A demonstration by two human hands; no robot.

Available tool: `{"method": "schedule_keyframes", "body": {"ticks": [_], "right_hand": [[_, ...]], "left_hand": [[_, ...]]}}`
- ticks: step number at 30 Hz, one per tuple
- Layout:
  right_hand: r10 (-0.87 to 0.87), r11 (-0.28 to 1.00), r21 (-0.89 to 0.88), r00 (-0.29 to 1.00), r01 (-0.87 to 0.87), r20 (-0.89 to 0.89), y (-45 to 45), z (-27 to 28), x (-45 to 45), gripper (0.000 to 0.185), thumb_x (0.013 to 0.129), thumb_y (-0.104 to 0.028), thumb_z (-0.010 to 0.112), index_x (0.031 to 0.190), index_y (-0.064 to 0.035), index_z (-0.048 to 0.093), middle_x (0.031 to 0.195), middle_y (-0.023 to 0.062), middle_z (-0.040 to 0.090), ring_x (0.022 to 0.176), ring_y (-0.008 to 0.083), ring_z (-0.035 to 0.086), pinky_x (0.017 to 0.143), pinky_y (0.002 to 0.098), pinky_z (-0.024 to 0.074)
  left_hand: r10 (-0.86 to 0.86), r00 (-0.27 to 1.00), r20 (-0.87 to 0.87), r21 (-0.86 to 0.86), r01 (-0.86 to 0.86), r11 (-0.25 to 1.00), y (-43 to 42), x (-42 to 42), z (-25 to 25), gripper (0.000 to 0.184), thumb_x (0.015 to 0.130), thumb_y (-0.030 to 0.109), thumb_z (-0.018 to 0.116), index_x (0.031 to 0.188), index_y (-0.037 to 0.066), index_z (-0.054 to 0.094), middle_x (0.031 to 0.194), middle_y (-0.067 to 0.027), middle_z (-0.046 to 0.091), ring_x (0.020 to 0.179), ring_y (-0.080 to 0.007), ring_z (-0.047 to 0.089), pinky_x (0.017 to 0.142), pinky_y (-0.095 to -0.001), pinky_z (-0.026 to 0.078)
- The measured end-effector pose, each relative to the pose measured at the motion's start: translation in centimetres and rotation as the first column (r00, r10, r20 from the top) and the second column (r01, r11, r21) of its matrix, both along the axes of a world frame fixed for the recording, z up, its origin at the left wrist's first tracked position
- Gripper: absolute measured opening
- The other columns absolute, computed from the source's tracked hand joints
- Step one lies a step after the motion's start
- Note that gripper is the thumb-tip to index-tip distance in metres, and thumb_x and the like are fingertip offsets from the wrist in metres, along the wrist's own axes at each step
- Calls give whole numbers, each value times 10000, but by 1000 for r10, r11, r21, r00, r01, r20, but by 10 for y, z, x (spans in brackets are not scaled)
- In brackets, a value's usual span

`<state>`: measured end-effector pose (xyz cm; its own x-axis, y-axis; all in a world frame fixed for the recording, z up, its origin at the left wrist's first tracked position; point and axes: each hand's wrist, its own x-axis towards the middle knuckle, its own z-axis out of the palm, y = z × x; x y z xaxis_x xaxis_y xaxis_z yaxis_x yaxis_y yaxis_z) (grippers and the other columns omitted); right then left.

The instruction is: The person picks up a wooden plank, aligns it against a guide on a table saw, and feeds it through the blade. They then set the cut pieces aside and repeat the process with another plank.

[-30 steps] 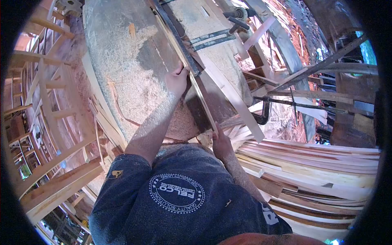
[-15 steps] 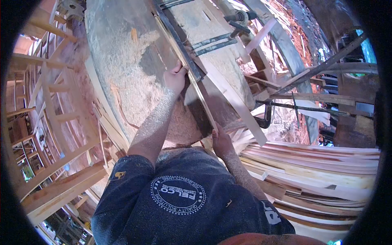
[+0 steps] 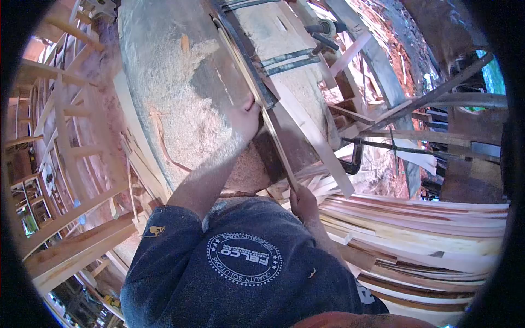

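A long, thin wooden strip [image 3: 280, 145] lies along the dark metal fence [image 3: 249, 60] on a sawdust-covered machine table [image 3: 175, 104]. My left hand [image 3: 246, 117] is closed at the strip's side near the fence's close end, its fingertips partly hidden. Close to my body, my right hand [image 3: 304, 202] wraps around the strip's near end. A narrow slot [image 3: 223, 81] shows in the table to the left of the strip.
A pale board [image 3: 311, 136] lies slanted right of the fence. Beyond it a black clamp [image 3: 354, 158] hangs at the table's edge. Stacked planks [image 3: 415, 235] fill the right side, and wooden framing [image 3: 68, 153] stands at left. Sawdust and offcuts lie around.
My left hand has shifted slightly toward me along the strip. The right hand sits a little lower and further right in view, and the camera view has shifted slightly.
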<state>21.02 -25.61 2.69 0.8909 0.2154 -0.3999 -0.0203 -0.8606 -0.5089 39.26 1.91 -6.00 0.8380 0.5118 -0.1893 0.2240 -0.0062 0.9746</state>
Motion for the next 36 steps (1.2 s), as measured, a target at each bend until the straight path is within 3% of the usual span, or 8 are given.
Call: {"method": "schedule_keyframes", "body": {"ticks": [5,10,13,20,23,26,29,36], "right_hand": [[-49,990,-134,993,35,-103,-13,18,-26,265,1018,-307,571,1129,-72,625,1006,210,670,978,418,661,823,548,542],[86,981,-185,983,-54,165,18,6,9,275,1010,-308,596,1049,-37,614,1003,202,626,979,430,621,784,555,556],[131,972,-220,974,-89,185,45,6,38,259,1001,-281,611,1023,-24,616,985,196,617,970,424,621,769,544,558],[277,950,-232,912,-211,304,28,-31,37,221,982,-247,643,973,-30,608,935,193,590,893,405,643,717,515,561],[203,972,-183,927,-150,315,46,-11,44,233,982,-254,647,949,-29,600,923,192,581,862,400,647,695,519,560],[204,968,-202,935,-149,289,53,-5,51,253,982,-262,652,928,-20,595,920,188,577,853,399,648,680,521,561],[200,966,-215,943,-144,268,56,-7,55,265,981,-264,654,915,-14,595,930,183,580,855,396,648,677,513,567],[254,955,-229,915,-187,313,57,-23,63,273,979,-271,657,905,-16,593,942,172,582,881,382,647,691,489,583]], "left_hand": [[56,998,4,-93,-55,994,-30,-34,44,350,982,217,693,1249,-9,705,875,-135,766,816,-94,645,754,-307,528],[83,993,-87,37,-80,996,2,5,66,316,978,237,693,1188,6,737,723,-159,704,744,-75,624,692,-304,506],[12,989,-151,-136,-33,990,33,36,49,349,943,188,738,1219,-24,725,708,-46,682,693,-111,630,719,-304,545],[131,989,-72,70,-126,990,28,36,56,336,934,211,749,1173,-26,750,777,-71,750,737,-59,615,708,-273,527],[85,995,-61,-107,-91,990,34,46,16,387,934,213,747,1238,-24,711,900,-68,783,807,-54,633,760,-275,530],[65,992,-111,-48,-70,996,38,45,44,381,947,173,731,1265,-34,696,974,-66,783,835,-55,641,777,-260,530],[113,993,28,-18,-112,993,41,51,35,384,902,189,752,1229,-7,714,777,-117,766,729,-58,633,707,-287,533],[124,990,63,-85,-118,989,49,65,2,395,908,186,751,1237,-27,706,753,-79,750,715,-51,623,688,-274,526]]}}
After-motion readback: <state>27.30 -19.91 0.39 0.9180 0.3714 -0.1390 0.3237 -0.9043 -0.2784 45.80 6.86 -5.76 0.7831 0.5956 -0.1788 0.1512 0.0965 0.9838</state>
